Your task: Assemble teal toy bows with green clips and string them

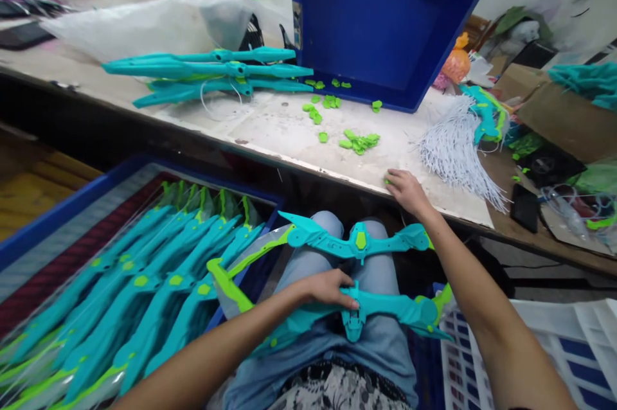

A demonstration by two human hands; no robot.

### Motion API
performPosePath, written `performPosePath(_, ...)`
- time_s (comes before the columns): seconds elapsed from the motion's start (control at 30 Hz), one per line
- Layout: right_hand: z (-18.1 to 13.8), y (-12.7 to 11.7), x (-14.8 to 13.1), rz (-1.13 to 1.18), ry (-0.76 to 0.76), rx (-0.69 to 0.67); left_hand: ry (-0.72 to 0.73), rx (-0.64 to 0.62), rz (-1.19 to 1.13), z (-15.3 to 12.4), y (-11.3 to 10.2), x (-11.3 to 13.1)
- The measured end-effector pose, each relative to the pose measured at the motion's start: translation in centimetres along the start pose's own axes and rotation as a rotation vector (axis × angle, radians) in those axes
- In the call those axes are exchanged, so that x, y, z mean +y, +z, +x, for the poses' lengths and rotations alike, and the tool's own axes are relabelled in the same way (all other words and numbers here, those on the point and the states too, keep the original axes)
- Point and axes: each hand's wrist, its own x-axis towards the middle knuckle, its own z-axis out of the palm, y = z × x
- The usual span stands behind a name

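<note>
Two turquoise toy bows with lime-green tips lie across my lap. The farther toy bow (332, 244) has a green piece at its centre. My left hand (330, 288) is closed around the nearer toy bow (393, 308), its thumb beside a dark slot in the middle section. At the table's front edge, my right hand (406, 190) has its fingers bent over a small green plastic piece (387, 182), which shows at the fingertips. More small green plastic pieces (359, 141) lie scattered on the table beyond that hand.
To the left, a blue crate (116, 182) holds rows of toy bows. Several stacked bows (212, 69), a tilted blue bin (361, 24) and a bundle of white strings (456, 146) are on the table (289, 133). A white plastic basket (563, 313) stands at right.
</note>
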Motion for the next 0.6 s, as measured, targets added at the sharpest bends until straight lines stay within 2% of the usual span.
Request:
performPosePath(0.07, 0.2, -0.3, -0.1, 0.014, 0.015, -0.047, -0.008, -0.01, -0.067, -0.3, -0.1, 0.0)
performPosePath(0.17, -1.7, -0.9, -2.6, 0.099, 0.06, 0.011, -0.037, 0.013, -0.189, -0.4, -0.2, -0.3)
performPosePath(0.27, -6.9, -1.5, -8.0, 0.322, -0.027, 0.005, -0.056, 0.004, -0.275, -0.3, -0.1, -0.9)
performPosePath(0.33, -11.5, -1.6, -12.1, 0.438, -0.116, -0.081, -0.054, 0.011, -0.29, -0.1, 0.1, -1.3)
performPosePath(0.4, -16.0, -1.2, -15.3, 0.473, -0.123, -0.143, -0.052, 0.019, -0.303, 0.0, 0.2, -1.5)
performPosePath(0.5, -20.6, 0.0, -17.7, 0.411, -0.118, -0.115, -0.044, -0.012, -0.342, 0.2, 0.4, -1.6)
performPosePath(0.6, -22.2, 1.0, -18.0, 0.327, -0.097, -0.082, -0.031, 0.006, -0.314, 0.3, 0.5, -1.7)
